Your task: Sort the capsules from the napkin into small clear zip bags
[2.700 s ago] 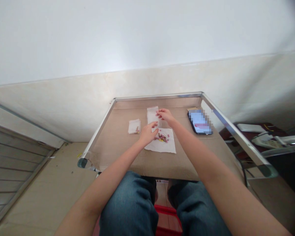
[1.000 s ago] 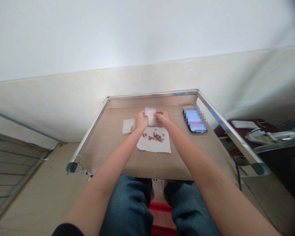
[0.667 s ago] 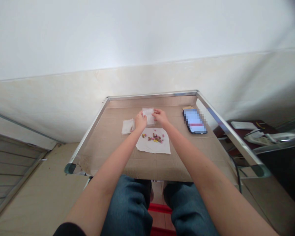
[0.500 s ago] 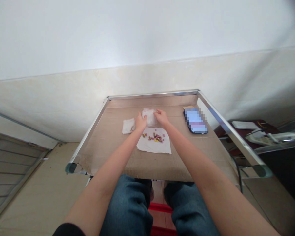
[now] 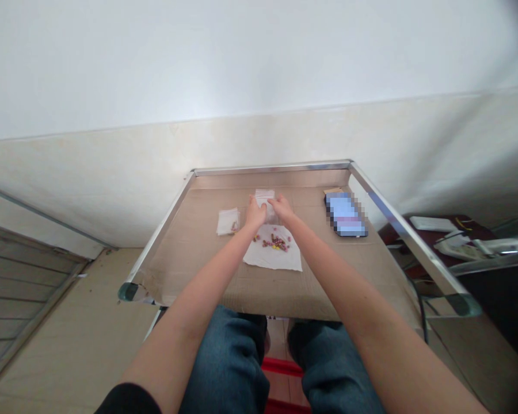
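Note:
My left hand [image 5: 256,215] and my right hand [image 5: 282,207] meet over the table. Between them is a small clear zip bag [image 5: 265,195], pinched from both sides; parts of it are covered by my fingers. Whether more bags lie under it I cannot tell. Just nearer to me, a white paper sheet [image 5: 271,261] carries several small pink, brown and yellow beads or buds [image 5: 277,242], too small to name surely. To the left of my left hand lie small clear bags [image 5: 227,223] with a few similar pieces in or on them.
A phone [image 5: 346,215] with a lit, blurred screen lies on the right of the cardboard-covered tabletop [image 5: 190,270]. A metal rail [image 5: 271,168] edges the table. Beyond it rises a wall. A power strip [image 5: 460,250] and cables sit at the far right.
My left hand has moved right, closer to my right hand. The bag between them now looks narrower, and both hands have closed in around it.

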{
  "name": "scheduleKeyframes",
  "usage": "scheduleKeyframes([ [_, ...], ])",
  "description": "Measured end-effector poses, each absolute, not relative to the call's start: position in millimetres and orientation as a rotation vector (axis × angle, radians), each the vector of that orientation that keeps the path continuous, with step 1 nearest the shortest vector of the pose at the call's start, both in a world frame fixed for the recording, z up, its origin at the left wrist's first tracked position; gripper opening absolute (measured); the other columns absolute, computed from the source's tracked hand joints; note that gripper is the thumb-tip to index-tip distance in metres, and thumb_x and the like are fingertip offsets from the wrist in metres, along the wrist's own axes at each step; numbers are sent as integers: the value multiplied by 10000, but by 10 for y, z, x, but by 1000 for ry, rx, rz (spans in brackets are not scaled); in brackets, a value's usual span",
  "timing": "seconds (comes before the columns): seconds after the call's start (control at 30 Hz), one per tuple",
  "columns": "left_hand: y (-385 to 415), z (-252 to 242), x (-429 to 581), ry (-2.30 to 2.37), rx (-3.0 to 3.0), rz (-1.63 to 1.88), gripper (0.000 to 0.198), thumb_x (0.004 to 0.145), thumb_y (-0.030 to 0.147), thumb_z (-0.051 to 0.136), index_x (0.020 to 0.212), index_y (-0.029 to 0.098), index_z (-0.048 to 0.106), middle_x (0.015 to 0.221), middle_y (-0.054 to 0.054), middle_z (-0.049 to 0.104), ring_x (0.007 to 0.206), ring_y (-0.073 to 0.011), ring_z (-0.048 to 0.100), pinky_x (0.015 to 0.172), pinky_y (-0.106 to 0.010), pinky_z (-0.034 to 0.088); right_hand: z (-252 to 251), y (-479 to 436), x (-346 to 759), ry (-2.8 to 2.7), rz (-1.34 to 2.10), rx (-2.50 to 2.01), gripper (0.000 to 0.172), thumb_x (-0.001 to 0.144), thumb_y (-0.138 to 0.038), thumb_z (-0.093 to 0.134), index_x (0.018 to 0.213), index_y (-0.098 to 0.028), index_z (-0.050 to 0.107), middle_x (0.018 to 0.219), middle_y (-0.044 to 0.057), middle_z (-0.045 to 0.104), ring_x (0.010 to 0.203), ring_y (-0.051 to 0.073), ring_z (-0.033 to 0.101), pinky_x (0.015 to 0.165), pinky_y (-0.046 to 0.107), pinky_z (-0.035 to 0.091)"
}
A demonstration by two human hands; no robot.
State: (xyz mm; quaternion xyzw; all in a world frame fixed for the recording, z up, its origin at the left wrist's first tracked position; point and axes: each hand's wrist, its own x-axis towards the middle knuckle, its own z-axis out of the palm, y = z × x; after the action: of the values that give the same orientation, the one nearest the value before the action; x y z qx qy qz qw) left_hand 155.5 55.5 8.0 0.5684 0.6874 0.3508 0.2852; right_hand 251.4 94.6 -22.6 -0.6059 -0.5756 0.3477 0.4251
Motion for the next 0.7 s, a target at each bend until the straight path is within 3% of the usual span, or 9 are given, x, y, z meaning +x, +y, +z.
scheduleKeyframes([
  [0.1,548,92,1254,1928,1739,972,538,768,239,484,1270,89,361,1291,-167,422,1221,-233,363,999,-351,291,-140,921,2591,-1290,929,-1631,648,694,-274,534,1290,-101,348,1225,173,487,1087,229,496,891,341,389],
  [0.23,413,146,649,1984,2036,855,357,777,308,482,1073,120,545,1077,-125,562,1011,-219,521,895,-351,384,-73,874,2738,-1161,948,-1634,583,704,-256,509,1257,-112,394,1166,145,528,1049,211,510,892,322,378],
  [0.4,94,185,167,1643,2557,468,428,721,462,551,1048,187,567,1090,-72,572,1019,-221,496,895,-356,367,-67,839,2881,-1047,933,-1615,383,677,-219,497,1045,-131,550,1047,103,584,931,178,542,836,284,392],
  [0.57,-76,94,128,1588,2676,313,243,813,318,450,978,214,595,997,-56,609,954,-187,529,850,-323,382,-44,843,2872,-1058,962,-1559,253,653,-226,479,869,-160,592,820,48,616,714,146,545,673,265,419],
  [0.7,-104,101,151,1685,2639,400,222,833,270,405,879,198,609,903,-62,631,867,-180,557,807,-317,392,11,834,2832,-1099,973,-1531,220,645,-221,482,820,-161,600,770,26,609,664,119,524,625,246,402],
])
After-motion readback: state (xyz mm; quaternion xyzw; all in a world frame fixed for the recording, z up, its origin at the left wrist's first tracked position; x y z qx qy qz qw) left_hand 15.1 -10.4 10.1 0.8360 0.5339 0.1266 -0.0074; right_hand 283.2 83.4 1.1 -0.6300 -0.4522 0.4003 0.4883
